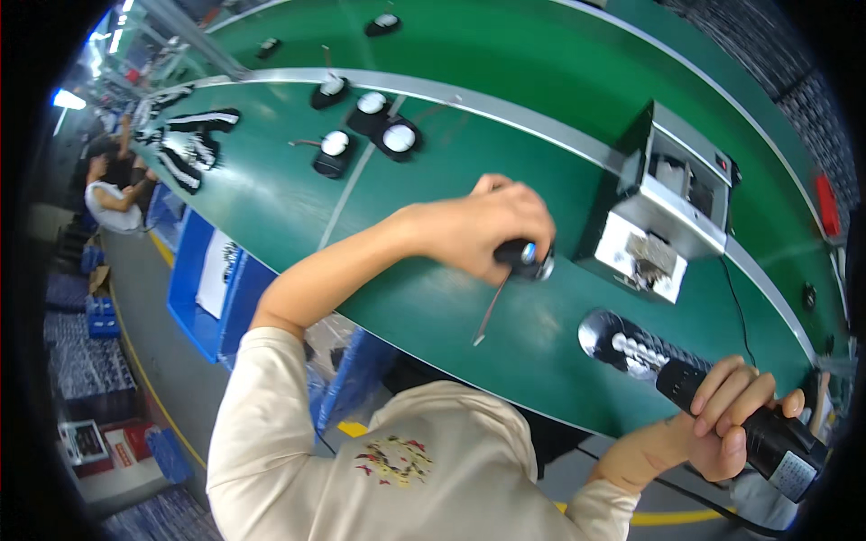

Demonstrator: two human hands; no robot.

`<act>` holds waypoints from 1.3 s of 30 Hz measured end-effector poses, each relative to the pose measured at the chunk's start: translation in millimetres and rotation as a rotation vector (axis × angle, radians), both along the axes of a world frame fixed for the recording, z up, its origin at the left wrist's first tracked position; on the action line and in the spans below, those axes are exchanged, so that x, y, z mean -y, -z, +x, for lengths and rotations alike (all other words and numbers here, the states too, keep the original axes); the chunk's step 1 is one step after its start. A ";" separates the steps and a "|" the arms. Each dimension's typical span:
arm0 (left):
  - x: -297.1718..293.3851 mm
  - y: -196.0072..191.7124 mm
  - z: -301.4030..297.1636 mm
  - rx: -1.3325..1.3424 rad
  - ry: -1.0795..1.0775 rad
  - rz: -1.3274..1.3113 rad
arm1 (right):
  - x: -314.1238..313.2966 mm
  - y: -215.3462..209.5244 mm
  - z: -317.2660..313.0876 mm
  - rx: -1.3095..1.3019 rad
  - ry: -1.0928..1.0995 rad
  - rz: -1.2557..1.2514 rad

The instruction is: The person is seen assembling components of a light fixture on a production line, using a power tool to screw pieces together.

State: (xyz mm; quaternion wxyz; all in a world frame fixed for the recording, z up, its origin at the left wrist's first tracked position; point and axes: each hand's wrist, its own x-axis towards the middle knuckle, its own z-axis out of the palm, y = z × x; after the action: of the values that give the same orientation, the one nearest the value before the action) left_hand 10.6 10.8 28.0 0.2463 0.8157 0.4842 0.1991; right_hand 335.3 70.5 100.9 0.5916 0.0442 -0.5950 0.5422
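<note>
Apparently positioning: clasping black wired part (512, 252) in left hand (483, 225), gripping black tool (778, 442) at four o'clock in right hand (732, 413); calling next for steady alignment.

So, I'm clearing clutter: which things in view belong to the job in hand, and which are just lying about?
Part of the job:
- black wired part, in the left hand
- black handheld tool, in the right hand
- probably the black parts with white tops

Apparently just lying about:
- red object, far right
- blue bin, untouched
</note>
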 end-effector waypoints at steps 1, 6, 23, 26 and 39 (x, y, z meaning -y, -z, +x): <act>-10.5 8.2 -15.5 0.003 -0.101 0.079 | -0.8 2.8 -1.9 0.010 0.018 -0.001; -67.9 23.2 -114.8 -0.056 -0.725 0.562 | 2.6 6.7 -1.5 0.085 0.128 0.052; -164.0 58.5 -311.4 -0.544 -1.103 0.144 | -7.3 18.8 5.4 0.081 0.130 -0.048; -141.2 5.1 -263.5 -0.302 -0.915 0.401 | -9.5 16.9 18.0 0.091 0.075 0.004; 16.4 16.6 21.4 -0.053 -0.015 0.002 | -13.7 15.2 8.9 0.113 -0.067 -0.029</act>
State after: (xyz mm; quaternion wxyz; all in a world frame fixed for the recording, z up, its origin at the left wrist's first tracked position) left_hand 32.0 -5.6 11.4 0.2310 0.8172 0.4965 0.1795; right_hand 344.2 84.3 85.6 0.5391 0.0248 -0.6177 0.5720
